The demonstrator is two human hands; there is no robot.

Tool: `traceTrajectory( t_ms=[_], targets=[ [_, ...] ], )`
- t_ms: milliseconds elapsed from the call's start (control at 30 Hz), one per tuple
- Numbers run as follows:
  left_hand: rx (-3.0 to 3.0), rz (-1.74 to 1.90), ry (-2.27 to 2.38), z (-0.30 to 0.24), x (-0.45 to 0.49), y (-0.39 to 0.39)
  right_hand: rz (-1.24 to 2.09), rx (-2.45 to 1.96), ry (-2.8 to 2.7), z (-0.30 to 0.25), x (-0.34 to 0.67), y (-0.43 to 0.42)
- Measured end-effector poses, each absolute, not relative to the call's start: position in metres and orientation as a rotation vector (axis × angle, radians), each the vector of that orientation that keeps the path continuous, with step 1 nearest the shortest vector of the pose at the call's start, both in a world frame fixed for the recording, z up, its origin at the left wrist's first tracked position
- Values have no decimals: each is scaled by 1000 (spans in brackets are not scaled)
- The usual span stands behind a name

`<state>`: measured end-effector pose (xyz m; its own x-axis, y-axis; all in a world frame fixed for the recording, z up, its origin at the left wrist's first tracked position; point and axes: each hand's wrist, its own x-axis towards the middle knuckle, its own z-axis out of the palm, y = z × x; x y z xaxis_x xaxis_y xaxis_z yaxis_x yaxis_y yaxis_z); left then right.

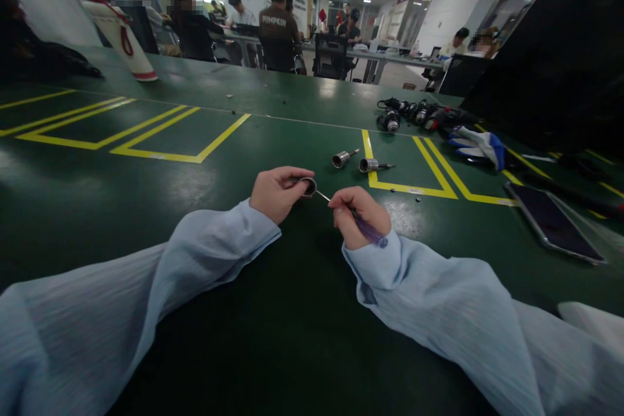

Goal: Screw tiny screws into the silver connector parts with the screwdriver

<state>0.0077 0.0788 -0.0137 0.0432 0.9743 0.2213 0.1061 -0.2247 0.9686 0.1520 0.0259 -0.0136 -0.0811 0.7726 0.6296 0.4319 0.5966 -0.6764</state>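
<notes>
Between the thumb and fingers of my left hand (279, 194) is a small round metal ring (309, 187), its open side facing right. My right hand (361, 213) is closed on a screwdriver with a translucent purple handle (369, 231). The thin shaft (322, 196) points left, its tip at or very near the ring's edge; I cannot tell whether they touch. Just beyond my right hand lie two metal cylindrical parts with thin stems, one (341, 159) left of the other (369, 166).
Yellow tape (414, 190) marks the green table (292, 338). Two tiny dark pieces lie on or near it. To the right are a phone (553, 221), a blue-and-white glove (480, 146) and several dark metal parts (390, 121). A white container (121, 39) stands far left. People sit beyond.
</notes>
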Motion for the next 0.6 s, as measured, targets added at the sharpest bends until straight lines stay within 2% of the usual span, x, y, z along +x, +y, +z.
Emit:
traceTrajectory(
  t_ms=[600],
  targets=[
    [1904, 1252, 1139, -15, 5, 77, 429, -1015, -1718, -15, 152, 33]
  ],
)
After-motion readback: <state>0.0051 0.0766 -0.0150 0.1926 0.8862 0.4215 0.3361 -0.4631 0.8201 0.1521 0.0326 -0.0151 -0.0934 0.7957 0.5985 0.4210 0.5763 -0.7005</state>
